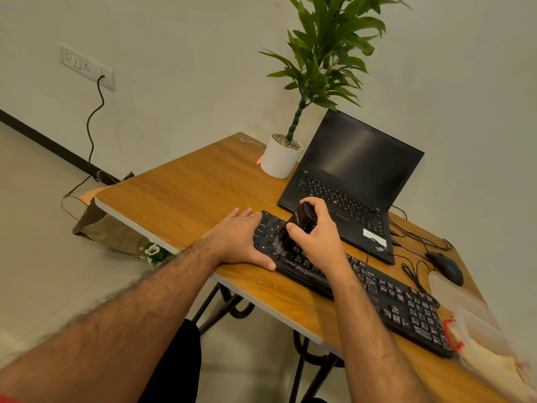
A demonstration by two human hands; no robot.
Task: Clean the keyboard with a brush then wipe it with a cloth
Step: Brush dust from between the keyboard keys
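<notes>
Two hands are working here, and you are in the brushing step, by my reading. Your right hand [315, 232] is wrapping its grip around a chunky black brush with dark bristles [296, 228], thumb and fingers curled round the body, and the bristles are pressing onto the keys at the left end of the long black wired keyboard [389, 298]. Your left hand [238, 239] is lying flat with straight fingers, its grip holding nothing, steadying that same left end where the keyboard meets the brown wood-grain worktop [189, 187].

For the next move, I judge you are needing to sweep rightward along the rows, since most of the keys look untouched, while the flat hand keeps the board from sliding. Wiping is not yet begun; the pale yellowish cloth [494, 362] is lying near the keyboard's right end, partly blurred.

Counting: one keyboard, one brush, one cloth, one open black laptop [357, 170], one black mouse [447, 266], one white potted green plant [280, 159].
</notes>
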